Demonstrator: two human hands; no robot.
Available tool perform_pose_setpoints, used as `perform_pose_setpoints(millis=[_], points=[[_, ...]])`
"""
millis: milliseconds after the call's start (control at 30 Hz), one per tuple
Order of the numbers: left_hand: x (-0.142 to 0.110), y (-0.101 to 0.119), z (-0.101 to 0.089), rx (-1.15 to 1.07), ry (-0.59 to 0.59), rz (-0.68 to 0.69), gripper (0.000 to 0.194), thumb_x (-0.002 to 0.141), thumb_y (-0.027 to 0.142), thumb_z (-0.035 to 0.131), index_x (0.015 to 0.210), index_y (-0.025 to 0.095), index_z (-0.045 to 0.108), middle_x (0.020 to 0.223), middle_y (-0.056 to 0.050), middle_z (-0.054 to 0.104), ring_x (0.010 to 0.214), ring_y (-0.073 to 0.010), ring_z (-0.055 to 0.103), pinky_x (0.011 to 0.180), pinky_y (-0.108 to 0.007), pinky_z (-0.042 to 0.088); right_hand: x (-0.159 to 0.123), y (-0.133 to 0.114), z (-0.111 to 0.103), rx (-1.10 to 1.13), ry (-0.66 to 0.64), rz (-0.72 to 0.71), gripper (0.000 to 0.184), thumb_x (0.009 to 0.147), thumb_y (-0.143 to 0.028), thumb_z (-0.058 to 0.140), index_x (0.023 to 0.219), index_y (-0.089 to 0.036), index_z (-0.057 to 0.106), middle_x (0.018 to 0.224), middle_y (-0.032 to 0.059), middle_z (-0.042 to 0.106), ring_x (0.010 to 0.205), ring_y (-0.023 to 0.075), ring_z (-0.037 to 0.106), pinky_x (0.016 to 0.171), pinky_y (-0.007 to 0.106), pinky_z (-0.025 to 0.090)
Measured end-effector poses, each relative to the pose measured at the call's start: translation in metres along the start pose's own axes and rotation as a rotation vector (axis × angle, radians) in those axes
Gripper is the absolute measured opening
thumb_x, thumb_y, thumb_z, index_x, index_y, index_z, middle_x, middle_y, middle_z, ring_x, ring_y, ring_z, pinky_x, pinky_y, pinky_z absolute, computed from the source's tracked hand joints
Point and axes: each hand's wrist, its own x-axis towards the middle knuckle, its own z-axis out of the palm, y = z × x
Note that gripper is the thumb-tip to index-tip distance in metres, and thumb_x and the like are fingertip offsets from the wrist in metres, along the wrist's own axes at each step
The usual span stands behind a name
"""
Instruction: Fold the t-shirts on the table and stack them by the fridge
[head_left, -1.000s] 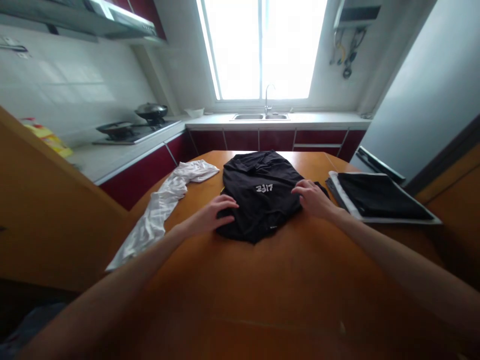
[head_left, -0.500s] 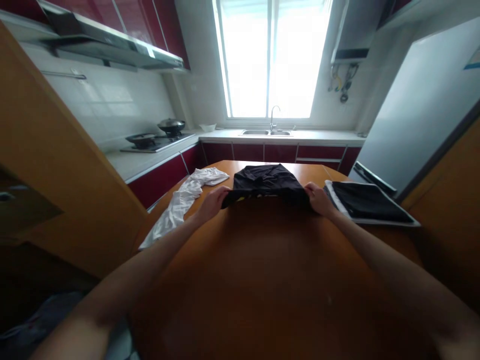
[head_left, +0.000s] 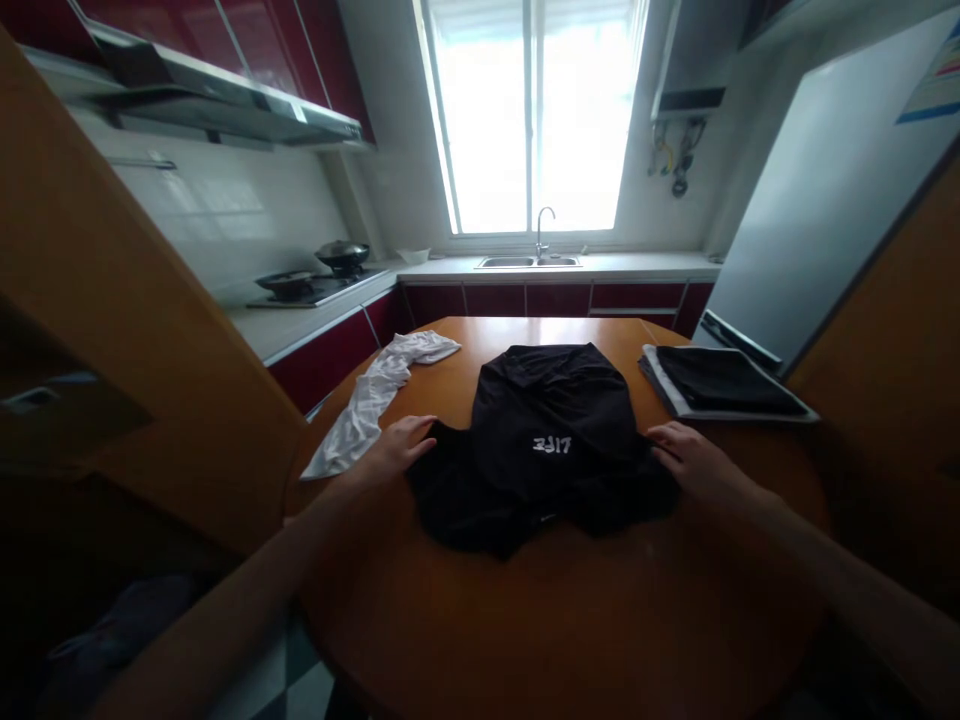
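A black T-shirt (head_left: 555, 410) lies spread on the wooden table (head_left: 555, 630), its collar end towards me and white lettering near its middle. My left hand (head_left: 401, 445) pinches the edge of the sleeve on the left. At the opposite sleeve, my right hand (head_left: 686, 455) has its fingers closed on the black cloth. Some wrinkles run across the far part of the shirt.
A crumpled white garment (head_left: 367, 400) lies along the table's left side. On the right sits a stack of folded black and white clothes (head_left: 731, 380). Beyond the table are a counter with a sink (head_left: 529, 262), a stove (head_left: 322, 288) and a fridge (head_left: 817, 200).
The black T-shirt's near part, held up and bunched before, is now down flat towards me, showing the lettering. Both hands have come nearer to me and slightly further apart.
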Motion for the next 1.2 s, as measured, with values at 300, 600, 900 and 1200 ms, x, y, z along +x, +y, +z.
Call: perform_pose_setpoints(millis=[300, 600, 900, 1200], points=[[0.020, -0.018, 0.038, -0.117, 0.182, -0.154, 0.033, 0.077, 0.044, 0.057, 0.094, 0.017, 0.066, 0.093, -0.009, 0.073, 0.089, -0.0266, 0.069, 0.083, -0.037, 0.054, -0.020, 0.025, 0.035, -0.185, 0.179, 0.429, 0.021, 0.080, -0.039, 0.063, 0.082, -0.020, 0.070, 0.089, 0.0137, 0.070, 0.084, 0.0290, 0.067, 0.072, 0.039, 0.052], [0.005, -0.029, -0.026, 0.076, 0.448, -0.205, 0.032, 0.075, 0.039, 0.060, 0.098, 0.018, 0.066, 0.090, -0.007, 0.064, 0.077, -0.0246, 0.065, 0.071, -0.035, 0.055, -0.010, -0.030, -0.009, 0.238, 0.551, 0.113, 0.008, 0.077, -0.023, 0.056, 0.084, -0.025, 0.053, 0.109, 0.0094, 0.068, 0.099, 0.0272, 0.066, 0.086, 0.041, 0.054], [-0.062, 0.046, 0.023, 0.154, -0.122, 0.422, 0.025, 0.095, 0.040, 0.061, 0.116, 0.030, 0.069, 0.116, -0.007, 0.063, 0.111, -0.0252, 0.059, 0.101, -0.039, 0.049, -0.058, -0.015, 0.025, -0.110, 0.411, 0.142, 0.026, 0.085, -0.029, 0.058, 0.108, -0.025, 0.069, 0.123, 0.0158, 0.057, 0.118, 0.0384, 0.054, 0.101, 0.057, 0.049], [-0.064, 0.076, 0.062, -0.020, -0.312, 0.489, 0.028, 0.105, 0.031, 0.042, 0.108, 0.024, 0.069, 0.103, -0.008, 0.065, 0.096, -0.0213, 0.059, 0.088, -0.033, 0.050, -0.056, -0.033, 0.029, -0.102, 0.103, -0.157, 0.018, 0.095, -0.028, 0.052, 0.098, -0.025, 0.070, 0.108, 0.0101, 0.069, 0.106, 0.0307, 0.062, 0.095, 0.051, 0.049]])
